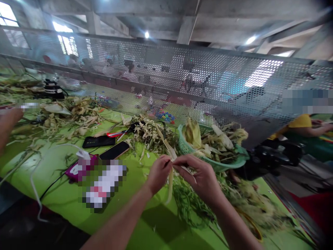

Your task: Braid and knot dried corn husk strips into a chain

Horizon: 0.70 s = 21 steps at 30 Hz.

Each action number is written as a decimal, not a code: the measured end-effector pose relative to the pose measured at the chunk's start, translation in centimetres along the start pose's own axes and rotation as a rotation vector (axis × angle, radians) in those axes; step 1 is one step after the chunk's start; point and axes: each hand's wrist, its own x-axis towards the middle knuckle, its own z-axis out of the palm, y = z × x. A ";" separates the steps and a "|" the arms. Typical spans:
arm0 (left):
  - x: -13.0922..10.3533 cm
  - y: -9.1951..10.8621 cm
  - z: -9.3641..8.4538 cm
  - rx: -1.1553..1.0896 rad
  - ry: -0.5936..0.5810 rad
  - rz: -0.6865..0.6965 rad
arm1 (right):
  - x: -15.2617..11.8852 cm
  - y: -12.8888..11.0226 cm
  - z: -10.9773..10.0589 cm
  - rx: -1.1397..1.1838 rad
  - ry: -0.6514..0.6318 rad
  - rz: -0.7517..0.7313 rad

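Note:
My left hand [158,174] and my right hand [199,175] meet over the green table, fingertips pinched together. Between them they grip a pale strip of corn husk [170,185]; one end hangs down below my left fingers. A small dark spot shows at the pinch, too small to make out. Behind my hands stands a green plastic basket [234,166] holding dried corn husks [191,133]. Thin green strips [189,203] lie in a heap under my right hand. A pile of shredded husk [149,133] spreads just beyond my left hand.
On the green table [130,215] lie two phones [99,141] [114,151], a red utility knife [117,134], a purple tissue pack [80,166] and a white cable [32,180]. A perforated metal screen [156,80] rises behind. Another person's hand [10,119] is at left; a yellow-sleeved person [301,121] sits right.

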 end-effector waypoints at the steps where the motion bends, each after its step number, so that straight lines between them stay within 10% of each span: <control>1: 0.1 0.1 -0.1 -0.100 0.017 -0.074 | 0.0 0.0 -0.1 0.022 0.005 0.012; 5: 0.3 0.7 -0.5 -0.501 0.080 -0.340 | 0.1 1.1 -0.1 0.102 0.002 0.096; 13: 0.2 1.7 -0.8 -0.912 -0.009 -0.445 | 0.3 2.9 0.6 -0.013 0.001 0.016; 21: 0.2 1.3 -0.7 -0.813 0.100 -0.476 | 0.3 2.8 1.1 -0.343 -0.025 -0.261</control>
